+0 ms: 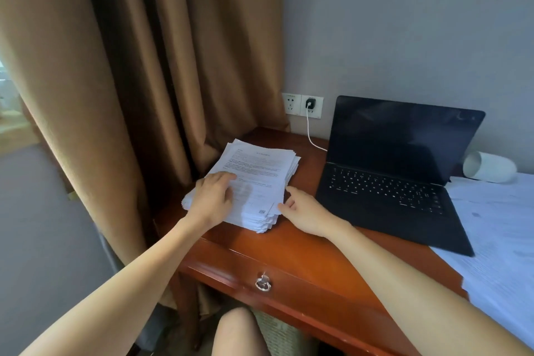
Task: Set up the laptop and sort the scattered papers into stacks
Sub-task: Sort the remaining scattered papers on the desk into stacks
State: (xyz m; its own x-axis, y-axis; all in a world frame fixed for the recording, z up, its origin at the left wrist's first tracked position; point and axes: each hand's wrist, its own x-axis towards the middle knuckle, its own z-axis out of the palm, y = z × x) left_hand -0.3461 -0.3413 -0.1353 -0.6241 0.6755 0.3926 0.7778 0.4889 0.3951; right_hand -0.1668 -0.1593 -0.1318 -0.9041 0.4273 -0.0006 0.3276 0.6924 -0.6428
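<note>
- We square the paper stack at the desk's left edge: left hand flat on top, right hand, fingers loose, against its side.
- The laptop stands open; loose sheets at the right edge likely follow.

Paper stack sits at the desk's left rear, with the curtain behind it. Laptop is right of the stack. My left hand lies on the stack; my right hand is between stack and laptop. Loose sheets lie right of the laptop, with the cup behind them.

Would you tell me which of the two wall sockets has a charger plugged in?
The socket nearer the laptop holds the black charger; the other socket, by the curtain, is empty.
</note>
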